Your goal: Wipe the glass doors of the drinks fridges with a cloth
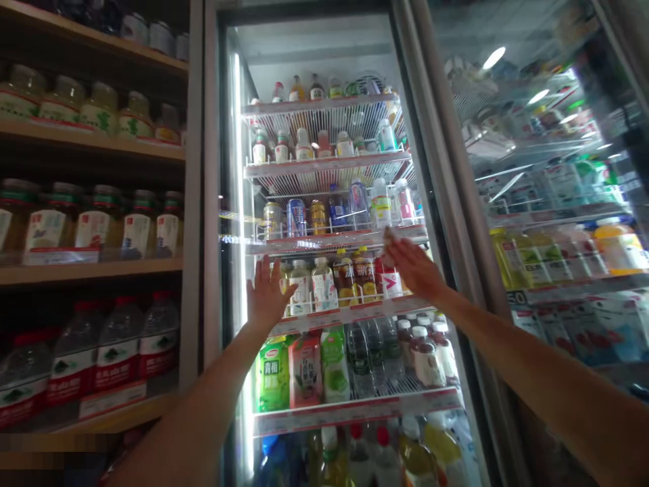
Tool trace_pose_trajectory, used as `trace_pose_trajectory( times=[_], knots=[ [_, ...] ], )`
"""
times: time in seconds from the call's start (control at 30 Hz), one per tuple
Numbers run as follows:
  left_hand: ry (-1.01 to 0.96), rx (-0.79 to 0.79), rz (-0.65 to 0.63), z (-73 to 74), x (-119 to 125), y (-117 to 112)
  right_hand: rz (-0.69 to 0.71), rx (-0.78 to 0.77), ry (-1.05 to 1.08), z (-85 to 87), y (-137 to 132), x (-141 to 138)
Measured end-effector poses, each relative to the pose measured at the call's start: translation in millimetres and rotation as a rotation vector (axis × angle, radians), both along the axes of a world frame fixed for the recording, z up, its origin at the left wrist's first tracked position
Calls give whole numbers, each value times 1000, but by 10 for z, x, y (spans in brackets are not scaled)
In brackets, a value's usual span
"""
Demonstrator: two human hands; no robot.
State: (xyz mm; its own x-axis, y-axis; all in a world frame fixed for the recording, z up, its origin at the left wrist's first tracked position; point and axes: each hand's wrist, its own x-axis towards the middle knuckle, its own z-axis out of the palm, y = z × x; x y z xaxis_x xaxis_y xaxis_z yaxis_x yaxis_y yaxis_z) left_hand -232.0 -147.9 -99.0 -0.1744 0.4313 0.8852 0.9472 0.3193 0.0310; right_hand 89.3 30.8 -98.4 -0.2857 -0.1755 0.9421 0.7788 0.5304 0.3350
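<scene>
Bottles (323, 284) stand beyond and between outspread left fingers (266, 272) and straightened right fingers (404, 255); fridge shelves (355, 407) also hold cans (296, 218), cartons (305, 372).

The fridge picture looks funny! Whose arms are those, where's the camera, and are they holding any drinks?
There's no machine here, just a person with two bare hands. The camera is worn on their head, so you see almost what they see, with their arms reaching forward.

Ahead is a tall fridge. Its shelves hold cans, like this blue can, plus bottles and cartons, like the green carton. To the left, wooden shelves hold more bottles.

The left hand is spread open; the right hand is blurry, with its fingers stretched out. Neither seems to hold a drink. I can't tell whether they're touching anything.
</scene>
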Motion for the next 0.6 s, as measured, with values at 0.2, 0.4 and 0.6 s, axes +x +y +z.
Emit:
trace_pose_trajectory(
  times=[0.2, 0.4, 0.6],
  knots=[
    [16, 61, -13, -136, -6, 69, -26, -14, 136, -409, 4, 400],
    [40, 96, -44, -491, 107, 155, 6, -45, -40, -488, -10, 425],
    [156, 67, -124, -1035, 159, 168, 33, -95, 180, -1356, -63, 504]
  ],
)
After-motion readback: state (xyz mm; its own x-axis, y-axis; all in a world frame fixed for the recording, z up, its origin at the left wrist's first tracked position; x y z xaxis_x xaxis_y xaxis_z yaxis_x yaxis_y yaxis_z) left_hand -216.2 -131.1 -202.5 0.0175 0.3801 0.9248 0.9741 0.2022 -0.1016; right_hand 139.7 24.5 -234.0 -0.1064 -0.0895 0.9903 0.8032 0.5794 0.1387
